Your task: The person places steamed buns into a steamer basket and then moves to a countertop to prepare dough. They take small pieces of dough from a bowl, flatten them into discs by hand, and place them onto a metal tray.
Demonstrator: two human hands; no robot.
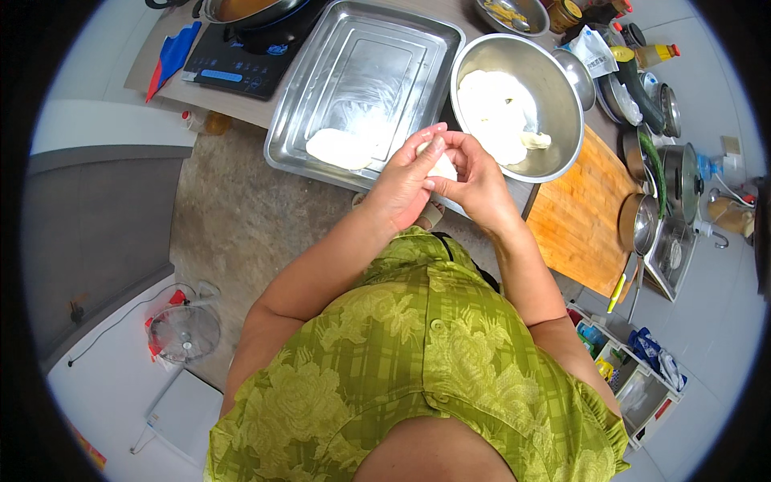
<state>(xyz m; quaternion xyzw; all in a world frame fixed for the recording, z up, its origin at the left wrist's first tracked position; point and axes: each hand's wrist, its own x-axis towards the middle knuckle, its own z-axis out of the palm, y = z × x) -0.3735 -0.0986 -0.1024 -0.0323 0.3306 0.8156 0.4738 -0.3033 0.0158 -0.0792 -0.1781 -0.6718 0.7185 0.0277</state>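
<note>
Between my two hands is a small piece of white dough point(444, 168). My left hand point(405, 178) cups it from the left with the thumb laid over it. My right hand point(477, 181) grips it from the other side, and the fingers hide part of it. Both hands are above the near edges of a steel tray and a steel bowl. In the rectangular steel tray point(328, 72) lies a flattened oval of dough point(338, 149) near the front edge. The round steel bowl point(563, 129) to the right holds a large white dough mass point(491, 114), overexposed, with a small lump sticking out at its side.
An induction cooker point(232, 63) bearing a pan point(241, 11) of brownish liquid stands at the back left. Right of the bowl are a wooden cutting board point(581, 211), a yellow-handled knife point(616, 293), pots and bottles. A smaller bowl point(533, 24) sits behind. A fan point(184, 334) stands on the floor.
</note>
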